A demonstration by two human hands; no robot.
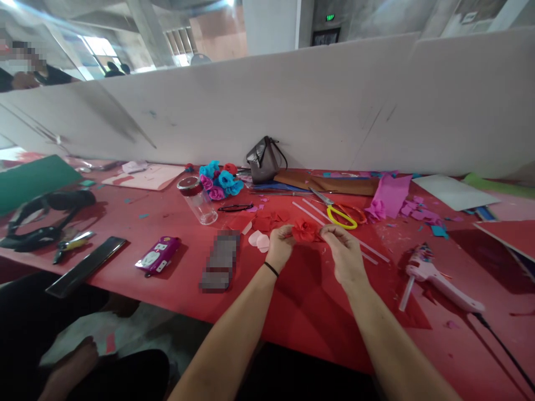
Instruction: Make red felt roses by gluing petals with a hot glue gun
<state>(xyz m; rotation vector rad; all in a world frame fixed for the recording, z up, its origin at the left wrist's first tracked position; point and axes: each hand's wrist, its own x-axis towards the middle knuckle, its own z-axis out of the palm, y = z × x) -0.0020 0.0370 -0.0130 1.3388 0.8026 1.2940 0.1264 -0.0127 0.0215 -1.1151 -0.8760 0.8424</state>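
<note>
Between my two hands, just above the red table (259, 301), is a red crepe-paper flower (306, 229). My left hand (281, 244), with a black band at the wrist, pinches its left edge. On the flower's right side, my right hand (340, 248) grips it between thumb and fingers. Pale pink paper petals (259, 240) lie beside my left hand, with red paper scraps (270, 221) behind them. Yellow-handled scissors (341, 217) rest beyond my right hand, near clear glue sticks (370, 253).
A pink glue gun (443, 283) with a cord lies at right. A glass jar (198, 201), paper flowers (221, 181) and a grey bag (264, 160) stand along the back. A blurred phone-like object (220, 260) and purple case (157, 256) lie left. Another person's hand (77, 356) shows lower left.
</note>
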